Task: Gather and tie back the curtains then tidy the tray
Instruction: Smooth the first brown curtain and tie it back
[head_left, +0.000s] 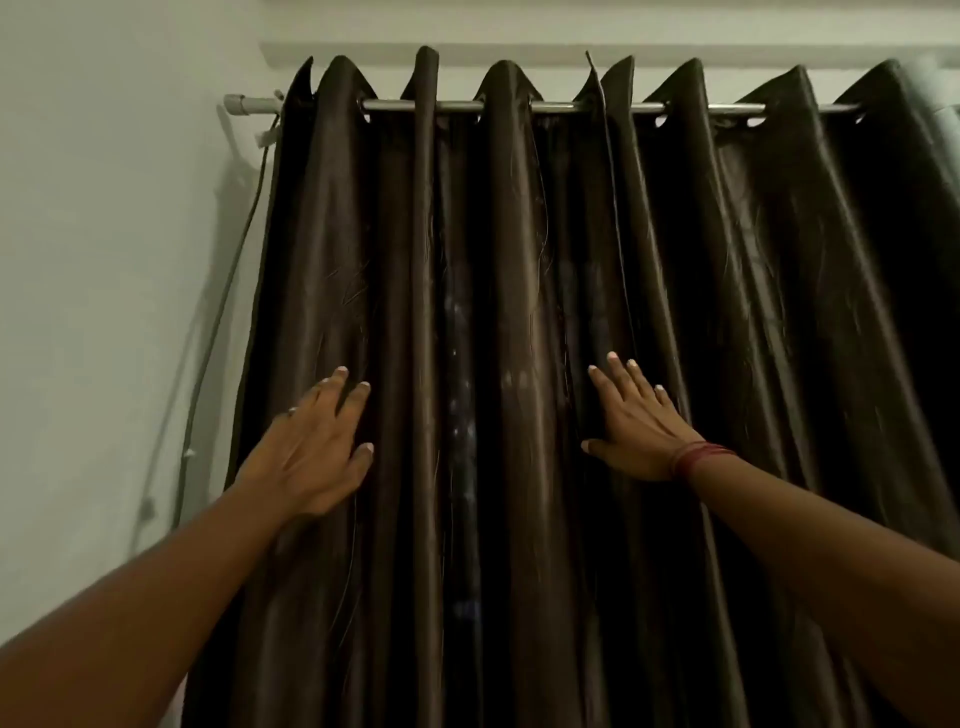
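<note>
Left hand (311, 447) and right hand (641, 423) rest flat on the curtains (509, 249), fingers (622, 375) straight and apart. Curtains beside the fingers hang ungathered and untied; no tray is visible.

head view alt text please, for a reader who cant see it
A person's left hand and right hand rest flat, fingers spread, on dark brown curtains drawn closed. The curtains hang in deep folds from a metal rod, with a pale wall and a thin cable at the left.
</note>
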